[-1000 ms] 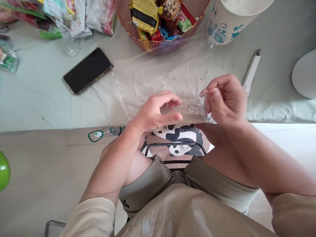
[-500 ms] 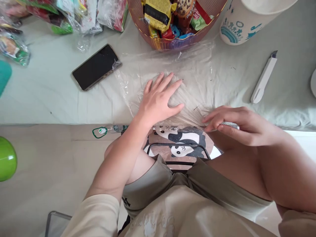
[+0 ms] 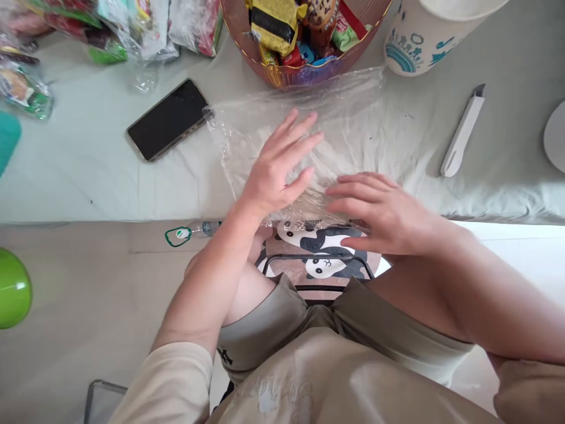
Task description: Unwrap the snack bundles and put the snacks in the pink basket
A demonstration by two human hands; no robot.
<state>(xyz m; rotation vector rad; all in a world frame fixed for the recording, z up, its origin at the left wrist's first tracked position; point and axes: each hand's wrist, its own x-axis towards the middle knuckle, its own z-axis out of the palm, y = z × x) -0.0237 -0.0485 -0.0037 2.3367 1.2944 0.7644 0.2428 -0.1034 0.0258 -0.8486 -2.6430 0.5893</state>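
A clear plastic bag (image 3: pixel 348 106) lies flat and wrinkled on the pale cloth-covered table, its near edge at the table's front. Over the bag's left part is my left hand (image 3: pixel 282 162), fingers spread; whether it touches the plastic I cannot tell. My right hand (image 3: pixel 375 206) is at the bag's near right edge, its fingers stretched out and apart, slightly blurred. Neither hand holds anything visible. Just beyond the bag stands a ribbed pink bowl (image 3: pixel 251 62) with wrapped snacks (image 3: pixel 276 26) in it. A black phone (image 3: pixel 168 121) lies at the bag's left corner.
To the right lies a white utility knife (image 3: pixel 463 132) with its dark blade tip bared. A patterned paper cup (image 3: pixel 410 50) stands at the back right. Packaged snacks (image 3: pixel 150 29) are heaped at the back left. Below the table edge sits a panda-print surface (image 3: pixel 326 265).
My right hand has moved left and inward over the bag's near edge, its fingers opening out from a curl. My left hand has shifted slightly and seems lifted a little.
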